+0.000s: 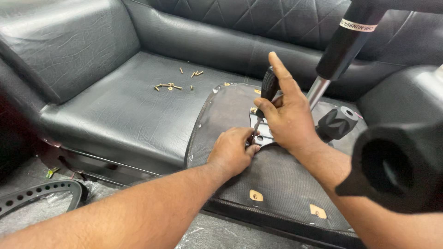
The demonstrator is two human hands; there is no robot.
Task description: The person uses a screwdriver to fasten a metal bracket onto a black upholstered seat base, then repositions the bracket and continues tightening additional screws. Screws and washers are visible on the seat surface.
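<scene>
Two hands worked at the middle of an upturned chair seat base [277,180], which lay fabric-side up on the cushion of a black leather sofa [115,110]. A screwdriver [265,94] stood nearly upright over a bright metal mounting plate [264,138] fixed to the base, its tip down at the plate just beside the left fingertips. The right hand [286,115] was closed around the screwdriver's black handle, thumb stretched up along it. The left hand [230,152] was loosely curled, its fingertips pinched at the lower shaft and resting on the plate; whether it held a screw could not be told. Beside the right hand a black knob [339,122] sat on the base, and behind it rose a gas-lift column [341,50], chrome below and black above. A narrow white label with small red print ran as a band around the black upper part of the column, near the top edge of the view. Several brass-coloured screws [177,80] lay scattered on the sofa cushion, well apart from the hands, to the left and behind them. Small tan tabs [256,195] showed along the near edge of the base. A black curved part with holes [41,193] lay on the floor at lower left.
</scene>
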